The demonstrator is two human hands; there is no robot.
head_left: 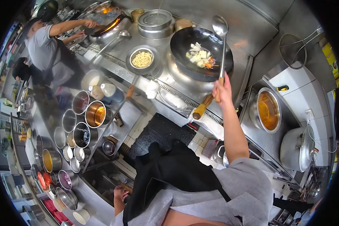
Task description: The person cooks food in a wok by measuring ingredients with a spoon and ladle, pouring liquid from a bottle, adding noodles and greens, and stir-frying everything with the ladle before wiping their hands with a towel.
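My right hand (pixel 223 90) is closed around the wooden handle of a long metal ladle (pixel 219 27), its bowl raised at the wok's far right rim. Below it, a black wok (pixel 180 43) sits on the range and holds chopped pale vegetables and orange strips (pixel 200 58). Down at the lower left, my left hand (pixel 120 193) has curled fingers beside the counter. A brownish thing shows at those fingers, too small to make out. Noodles (pixel 142 59) fill a bowl left of the wok. A bamboo wok brush (pixel 203 107) lies at the range's front edge.
Another person (pixel 51 49) works at a flaming wok (pixel 113 28) on the left. Several metal pots of sauces and ingredients crowd the left counter, including one of amber liquid (pixel 95 113). At right stand a basin of brown liquid (pixel 268 109) and a lidded pot (pixel 297 147).
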